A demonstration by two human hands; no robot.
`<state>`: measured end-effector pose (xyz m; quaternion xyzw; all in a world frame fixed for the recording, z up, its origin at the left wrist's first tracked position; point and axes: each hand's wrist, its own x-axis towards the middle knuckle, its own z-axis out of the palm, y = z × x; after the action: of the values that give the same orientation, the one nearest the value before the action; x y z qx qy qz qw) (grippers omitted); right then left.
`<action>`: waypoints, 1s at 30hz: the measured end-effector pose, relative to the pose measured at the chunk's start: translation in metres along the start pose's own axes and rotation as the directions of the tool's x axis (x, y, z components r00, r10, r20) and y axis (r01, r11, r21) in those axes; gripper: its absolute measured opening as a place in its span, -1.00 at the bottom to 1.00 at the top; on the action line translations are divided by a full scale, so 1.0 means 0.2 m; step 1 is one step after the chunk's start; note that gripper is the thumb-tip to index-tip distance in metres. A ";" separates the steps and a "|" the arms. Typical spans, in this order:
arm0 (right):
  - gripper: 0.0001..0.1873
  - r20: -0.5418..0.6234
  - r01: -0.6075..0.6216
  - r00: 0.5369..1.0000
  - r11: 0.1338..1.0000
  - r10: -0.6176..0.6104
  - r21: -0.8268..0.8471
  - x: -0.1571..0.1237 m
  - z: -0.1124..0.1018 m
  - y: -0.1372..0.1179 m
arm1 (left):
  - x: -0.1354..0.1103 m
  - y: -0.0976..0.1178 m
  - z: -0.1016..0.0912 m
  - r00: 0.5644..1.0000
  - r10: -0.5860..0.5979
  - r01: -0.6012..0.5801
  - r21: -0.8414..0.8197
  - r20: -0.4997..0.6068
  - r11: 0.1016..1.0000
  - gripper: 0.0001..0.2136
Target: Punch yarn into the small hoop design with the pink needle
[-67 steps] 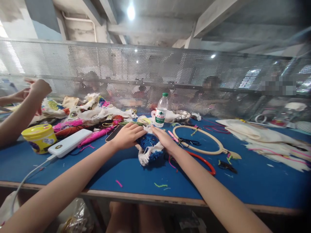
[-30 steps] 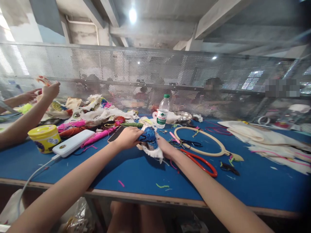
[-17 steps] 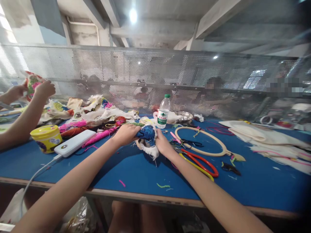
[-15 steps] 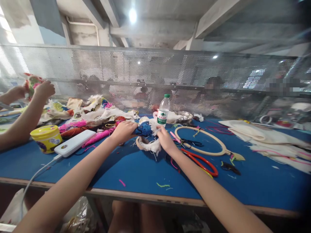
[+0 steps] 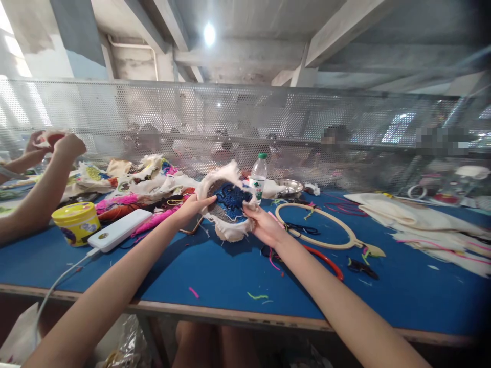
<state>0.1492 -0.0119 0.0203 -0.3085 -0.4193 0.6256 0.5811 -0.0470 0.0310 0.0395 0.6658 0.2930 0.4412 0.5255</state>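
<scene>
Between my hands is a round embroidery piece point(image 5: 229, 202), its white fabric edge ragged and frayed, with dark blue looped yarn and a greyish patch inside the ring. My left hand point(image 5: 195, 207) grips its left side, thumb over the rim. My right hand point(image 5: 264, 225) is closed on its right edge, where white cloth bunches at the fingers. The piece is tilted, its inner face toward me, just above the blue table. A water bottle point(image 5: 259, 179) with a green cap stands right behind it. What lies under the piece is partly hidden.
On the left are a yellow tub point(image 5: 76, 223), a white power bank point(image 5: 119, 230) with a cable, and heaped cloth and yarn point(image 5: 153, 179). Rightward lie an empty embroidery hoop point(image 5: 318, 240), red-handled scissors point(image 5: 328, 263) and folded white fabric point(image 5: 414, 214). Another person's hands point(image 5: 69, 145) work at far left.
The embroidery piece has been lifted and turned so its inside faces me and spreads wider. My left hand has shifted left and slightly down. The other person's cloth has turned.
</scene>
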 end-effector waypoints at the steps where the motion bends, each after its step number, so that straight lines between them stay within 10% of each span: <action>1: -0.76 0.001 -0.013 1.000 1.000 0.013 -0.009 0.00 0.00 0.00 | 0.00 0.00 0.00 0.998 -0.021 0.017 -0.073 -0.054 0.997 -0.65; 6: -0.83 -0.035 -0.055 0.998 0.997 0.053 -0.059 -0.01 0.00 0.01 | 0.02 -0.02 0.01 0.975 -0.100 0.060 -0.200 -0.198 0.978 -0.81; 13: -0.69 -0.174 0.080 0.979 0.986 -0.105 -0.148 0.00 -0.02 0.00 | -0.01 -0.02 0.01 0.987 -0.154 0.160 -0.137 0.053 0.978 -0.78; 23: -0.75 -0.175 -0.043 0.984 0.990 0.019 -0.134 0.03 -0.06 0.01 | -0.03 -0.01 -0.02 0.975 -0.167 0.176 -0.047 0.148 0.983 -0.73; 30: -0.80 -0.128 -0.126 0.986 0.976 0.104 -0.176 0.01 -0.04 0.02 | -0.07 -0.02 -0.11 0.791 -0.496 0.488 0.120 0.359 0.865 -0.85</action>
<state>0.1542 -0.0076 0.0125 -0.4210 -0.4216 0.5975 0.5367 -0.0725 0.0289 0.0329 0.6445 0.3538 0.1496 0.6611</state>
